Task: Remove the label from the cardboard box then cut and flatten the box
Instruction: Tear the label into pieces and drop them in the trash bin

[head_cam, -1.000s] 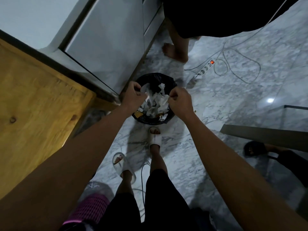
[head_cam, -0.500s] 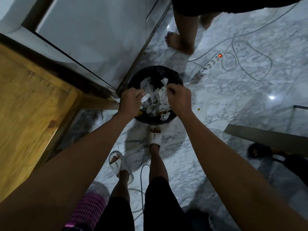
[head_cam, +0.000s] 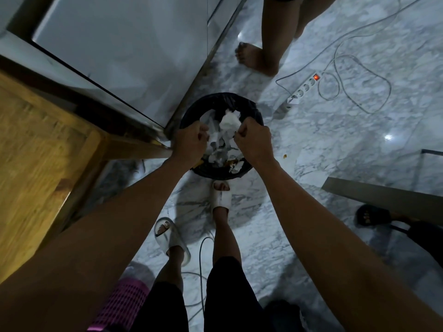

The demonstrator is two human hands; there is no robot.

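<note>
Marble floor [head_cam: 311, 164] is lying under a black bin [head_cam: 251, 111] full of white paper scraps [head_cam: 230, 122]. Both arms are reaching out over the bin. The left hand [head_cam: 190, 142] and right hand [head_cam: 254, 140] are curling tight; whether they are pinching scraps, I cannot tell. Since a moment ago, both fists have closed more. No box is showing.

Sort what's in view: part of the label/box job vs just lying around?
Job: left hand, right hand, white paper scraps, black bin.
Lying about: power strip, cables, pink basket, wooden table.
</note>
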